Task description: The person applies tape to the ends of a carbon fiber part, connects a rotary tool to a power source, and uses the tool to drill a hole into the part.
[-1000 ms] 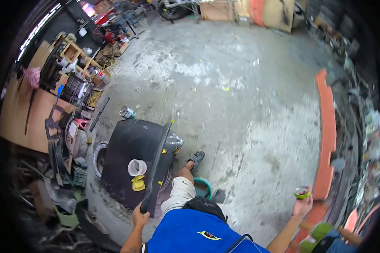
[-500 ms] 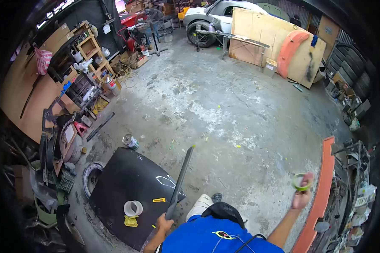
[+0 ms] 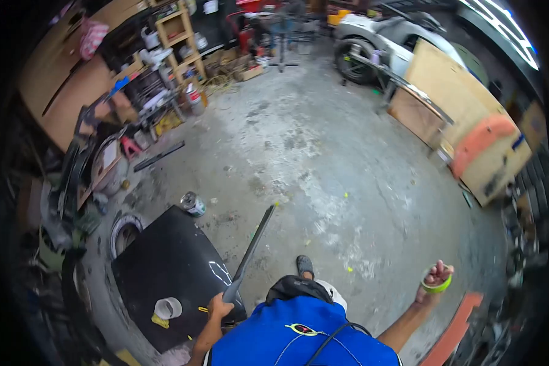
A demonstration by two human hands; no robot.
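Note:
My left hand (image 3: 220, 306) is closed around the lower end of a long dark grey trim strip (image 3: 254, 245). The strip slants up and away, with a small yellow-green bit at its far tip. Below it lies a glossy black car panel (image 3: 165, 250), bearing a whitish cup (image 3: 173, 306), a crumpled yellow piece (image 3: 159, 321) and a yellow utility knife (image 3: 203, 309), partly visible. Out to the right, my right hand (image 3: 438, 274) holds a roll of yellow-green masking tape (image 3: 443, 286), its fingers passing through the ring.
A metal can (image 3: 193, 204) stands at the panel's far corner, a wheel (image 3: 125, 234) at its left. An orange strip (image 3: 454, 329) lies at right. Plywood (image 3: 433, 79) with an orange part (image 3: 482, 144) leans near a silver car (image 3: 402, 33). A dark strip (image 3: 159, 156) lies on the floor.
The view has turned, with the background sliding right and tilting. A shoe now shows farther forward. Both hands keep their hold; the tape roll has tipped to show its opening.

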